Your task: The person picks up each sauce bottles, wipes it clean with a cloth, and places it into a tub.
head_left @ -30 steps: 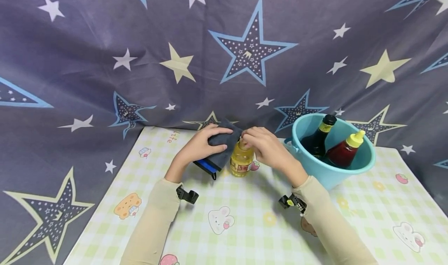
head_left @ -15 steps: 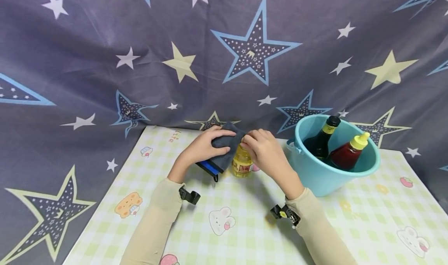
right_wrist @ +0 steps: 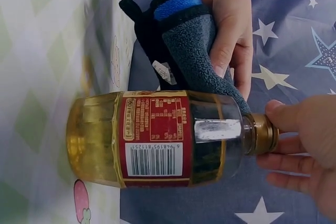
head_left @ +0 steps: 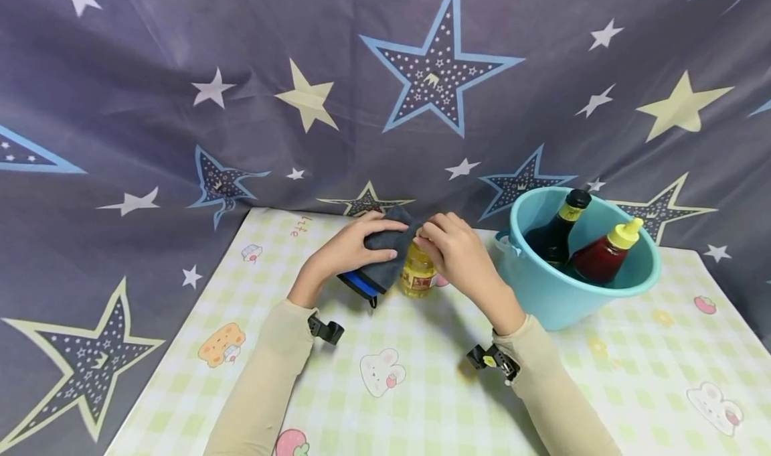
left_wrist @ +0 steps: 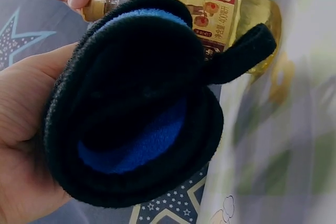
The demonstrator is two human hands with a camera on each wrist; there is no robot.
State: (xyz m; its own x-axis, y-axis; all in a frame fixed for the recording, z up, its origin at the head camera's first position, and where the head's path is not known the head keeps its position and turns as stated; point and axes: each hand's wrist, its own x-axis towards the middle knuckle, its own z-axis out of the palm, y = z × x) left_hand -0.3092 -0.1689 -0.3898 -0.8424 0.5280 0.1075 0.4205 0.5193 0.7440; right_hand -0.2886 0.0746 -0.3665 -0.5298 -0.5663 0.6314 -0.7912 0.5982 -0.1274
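My left hand (head_left: 352, 245) grips a dark grey fleecy mitt (head_left: 381, 262) with a blue band, black edging and a hanging loop. In the left wrist view the mitt's opening (left_wrist: 136, 140) faces the camera, blue inside. Beside it a bottle of yellow oil (right_wrist: 157, 140) with a red label stands upright on the table. Its gold cap (right_wrist: 262, 134) is pinched between the thumb and fingers of my right hand (head_left: 460, 258). The mitt lies against the bottle's side near the neck. From the head view, the cap is hidden behind the right fingers.
A light blue bucket (head_left: 560, 309) stands right of the bottle, close to the right forearm. Inside lean a dark bottle with a black cap (head_left: 557, 232) and a red sauce bottle with a yellow nozzle (head_left: 605, 255). A starry curtain (head_left: 241, 54) hangs behind the checked tablecloth (head_left: 421, 402).
My right wrist and forearm have swung a little left and inward, with the fingers still at the bottle's top. The left hand and mitt have barely moved. The head view has shifted slightly.
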